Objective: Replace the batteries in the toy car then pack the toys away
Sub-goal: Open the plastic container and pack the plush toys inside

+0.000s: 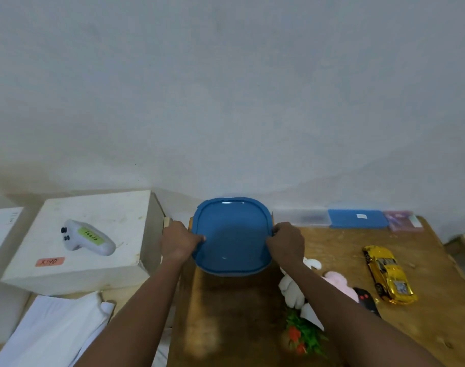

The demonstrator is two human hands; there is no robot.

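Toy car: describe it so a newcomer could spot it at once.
Start at the wooden table and go to its right side, past the plush toys. The toy car lies by the black remote. It is the only shiny gold thing there.

Two hands grip one blue lid: the left hand at its 9 o'clock edge, the right hand at its 3 o'clock edge. The blue lid is the only one of its kind.

On the worktop lie:
- one yellow toy car
- one black remote
- two soft toys, one white and one pink
- one plastic plant
- three flat cases at 12 to 1 o'clock, one clear, one blue, one purple

One white box at 9 o'clock carries one white controller and one orange label.
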